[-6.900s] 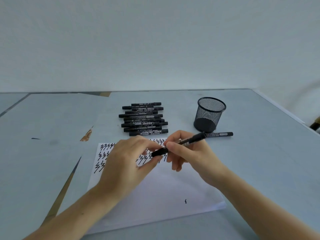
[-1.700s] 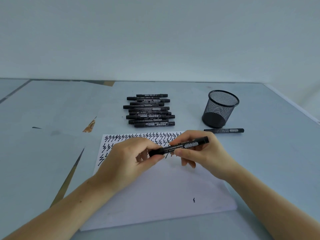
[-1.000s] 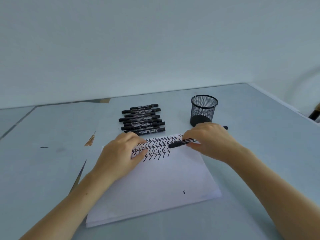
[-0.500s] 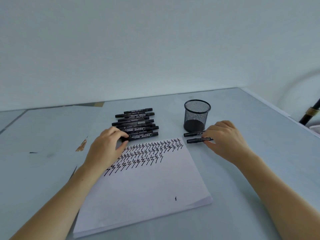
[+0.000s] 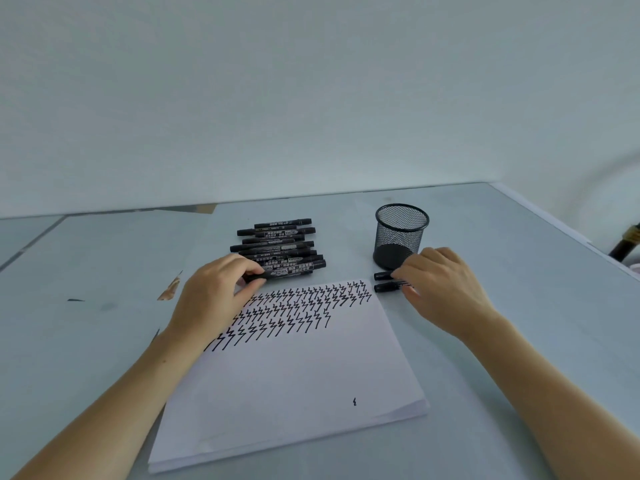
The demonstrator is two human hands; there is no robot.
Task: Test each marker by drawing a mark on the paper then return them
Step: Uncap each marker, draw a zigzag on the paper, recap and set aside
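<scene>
Since half a second ago little has shifted: the right hand (image 5: 440,289) still lies over the two black markers set down (image 5: 387,281) just right of the paper's far right corner, and the left hand (image 5: 214,299) has closed in on the near end of the pile. A second ago the right hand was still carrying a marker over the zigzag rows; that marker now lies on the table (image 5: 104,341), parallel to the other and just near of it, both in front of the mesh pen cup (image 5: 401,233). Right fingers are relaxed and bent down over the two markers, their tips touching the barrels; whether they pinch one I cannot tell. Left thumb and fingertips curl round the left end of the nearest marker in the pile (image 5: 287,270), which lies at the near edge of the stack of black markers (image 5: 277,242), just beyond the paper's far edge. The white paper stack (image 5: 294,382) lies between the forearms, its far part covered with rows of black zigzag marks (image 5: 298,306) and one small mark (image 5: 354,401) near its near right corner. A pale wall (image 5: 311,98) rises behind the table
</scene>
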